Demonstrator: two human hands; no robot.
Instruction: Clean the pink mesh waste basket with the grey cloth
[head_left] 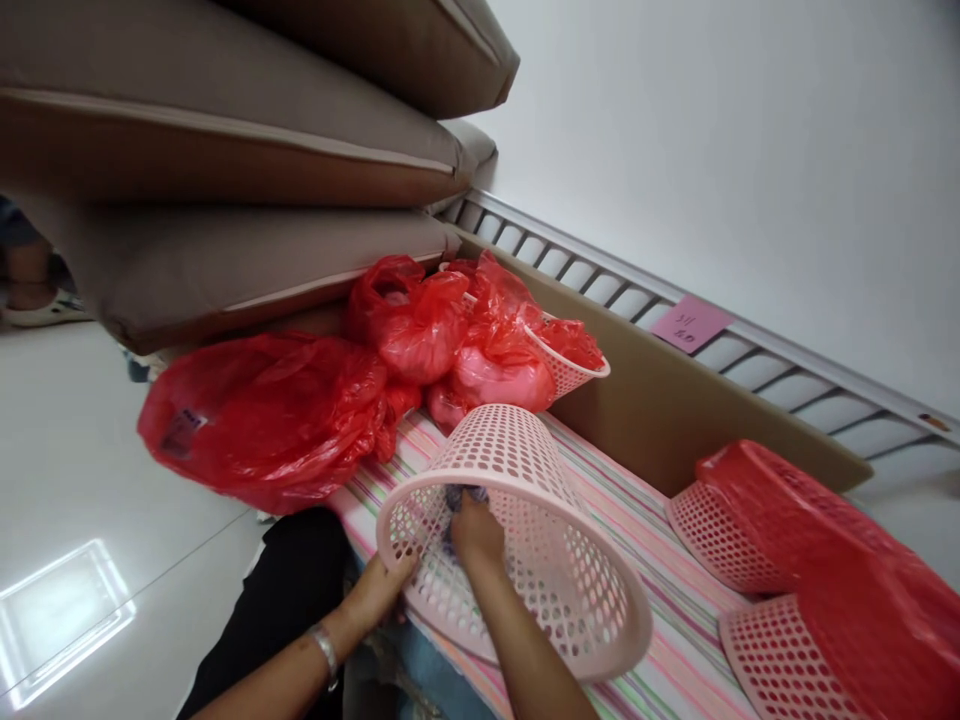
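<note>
A pink perforated plastic basket [510, 450] lies tilted on its side on a striped cloth [660, 590], its mouth facing me. My left hand [391, 580], with a silver bracelet at the wrist, grips the basket's rim at the lower left. Inside the basket is my right hand [478, 535], closed on a bunched greyish-purple cloth [454, 497]; much of the cloth is hidden behind the fingers. Just beyond the basket, filled red plastic bags [420, 320] are heaped together, and a large red bag [262, 420] sits to their left.
Thick grey-brown cushions [247, 150] are stacked at the back left. Two pink baskets lined with red bags [720, 535] stand at the right; another basket [574, 372] leans among the bags. A barred rail [592, 270] bears a pink note [690, 322]. A person's shoe [45, 308] shows far left.
</note>
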